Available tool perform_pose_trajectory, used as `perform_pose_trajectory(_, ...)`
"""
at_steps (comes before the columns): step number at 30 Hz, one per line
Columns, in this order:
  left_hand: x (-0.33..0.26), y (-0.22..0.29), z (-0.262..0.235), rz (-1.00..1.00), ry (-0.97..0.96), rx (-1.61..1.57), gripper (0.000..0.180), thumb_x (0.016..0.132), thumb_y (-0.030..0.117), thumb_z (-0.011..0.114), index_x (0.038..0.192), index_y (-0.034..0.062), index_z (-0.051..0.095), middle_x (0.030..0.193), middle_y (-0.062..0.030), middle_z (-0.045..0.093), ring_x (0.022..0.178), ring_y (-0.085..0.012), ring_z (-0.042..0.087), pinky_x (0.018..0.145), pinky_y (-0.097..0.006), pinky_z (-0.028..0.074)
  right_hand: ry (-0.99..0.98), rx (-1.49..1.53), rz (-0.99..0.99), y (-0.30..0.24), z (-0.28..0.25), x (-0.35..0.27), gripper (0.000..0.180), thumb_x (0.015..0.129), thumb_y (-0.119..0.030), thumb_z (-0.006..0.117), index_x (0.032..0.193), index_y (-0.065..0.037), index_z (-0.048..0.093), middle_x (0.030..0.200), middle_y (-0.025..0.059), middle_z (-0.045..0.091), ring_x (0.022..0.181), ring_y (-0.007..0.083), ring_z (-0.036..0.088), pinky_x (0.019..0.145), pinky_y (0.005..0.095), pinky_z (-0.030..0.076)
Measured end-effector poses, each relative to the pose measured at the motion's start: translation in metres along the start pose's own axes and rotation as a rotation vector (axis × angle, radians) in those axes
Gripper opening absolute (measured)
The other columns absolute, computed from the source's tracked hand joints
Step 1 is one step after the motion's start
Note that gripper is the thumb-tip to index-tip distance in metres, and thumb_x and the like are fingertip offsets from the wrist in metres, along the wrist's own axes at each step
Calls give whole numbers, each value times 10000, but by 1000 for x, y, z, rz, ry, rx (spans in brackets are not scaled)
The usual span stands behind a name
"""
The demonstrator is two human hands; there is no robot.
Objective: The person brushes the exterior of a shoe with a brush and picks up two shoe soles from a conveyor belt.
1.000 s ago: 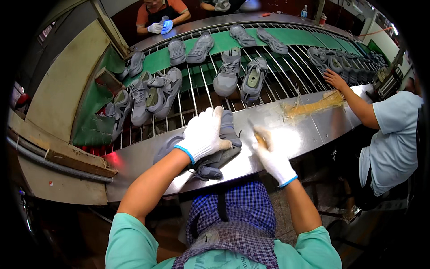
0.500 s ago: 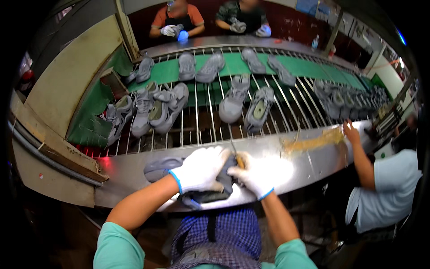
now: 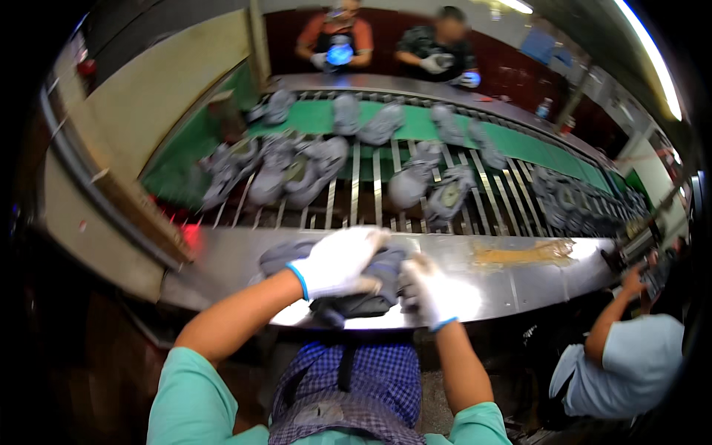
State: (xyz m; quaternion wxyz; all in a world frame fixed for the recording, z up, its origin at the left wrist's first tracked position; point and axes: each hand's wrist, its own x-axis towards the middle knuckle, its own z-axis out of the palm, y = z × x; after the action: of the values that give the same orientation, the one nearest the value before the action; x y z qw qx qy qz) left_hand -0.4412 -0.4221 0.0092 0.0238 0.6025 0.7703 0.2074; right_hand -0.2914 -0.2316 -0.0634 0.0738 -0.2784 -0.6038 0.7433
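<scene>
A dark grey shoe (image 3: pixel 387 276) lies on the metal ledge in front of me, blurred by motion. My left hand (image 3: pixel 340 261), in a white knitted glove with a blue cuff, is closed over it and hides much of its upper. Beside the shoe's right end is my right hand (image 3: pixel 432 289), gloved the same way. Its fingers are curled and smeared, and whatever they hold cannot be made out. Another grey shoe or sole (image 3: pixel 280 256) lies partly hidden behind my left wrist.
Beyond the metal ledge (image 3: pixel 512 285) runs a rack of metal bars (image 3: pixel 356 182) carrying several grey shoes (image 3: pixel 411 178). Further back, a green belt (image 3: pixel 311 115) holds more shoes. Two people work across it; another person (image 3: pixel 623 363) sits at my right. A tan panel (image 3: pixel 170 74) bounds the left.
The view has shifted, so the rack appears further right. A thin tool with a yellowish handle showed in my right hand earlier; now it cannot be made out. That hand has drawn slightly away from the shoe.
</scene>
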Motion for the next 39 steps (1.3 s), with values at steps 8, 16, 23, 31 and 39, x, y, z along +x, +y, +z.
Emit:
perform_pose_trajectory(8,-107,-58,-45,-562,119,-267,512,1042,301,643,1492,62,598,1487,-174,645,1359,-333,630,1175,-399,472,-208,-447,-7,12,9,-66,427,1088,-207,587,1474,-34,524,872,61,683,680,157,653,578,285,551)
perform_pose_trajectory(16,-70,-61,-44,-451,-65,-232,420,1084,354,585,1389,82,680,1316,-179,729,1239,-354,692,1095,-418,522,-264,-938,-399,-29,56,-49,299,1102,-305,614,1213,-29,645,845,136,690,736,262,688,684,390,563)
perform_pose_trajectory(23,-87,-80,-19,-318,8,-312,437,1082,370,583,1380,67,686,1310,-192,727,1207,-363,703,1063,-427,538,-281,-1160,-317,-48,83,-30,376,1118,-392,566,1074,-31,661,716,165,689,672,319,708,646,439,551)
perform_pose_trajectory(31,-96,-51,-30,-287,7,-213,428,1048,289,640,1413,67,649,1343,-200,702,1217,-402,683,1043,-447,554,-357,-1493,-788,-52,79,-32,299,1061,-338,648,1009,-50,587,686,158,697,563,367,697,504,498,546)
perform_pose_trajectory(39,-91,-46,-27,-240,-27,-190,428,1064,343,602,1399,80,643,1348,-184,697,1198,-398,689,1025,-477,557,-320,-1314,-633,-24,74,-70,322,1069,-340,633,1035,-21,600,708,177,705,595,380,705,572,503,558)
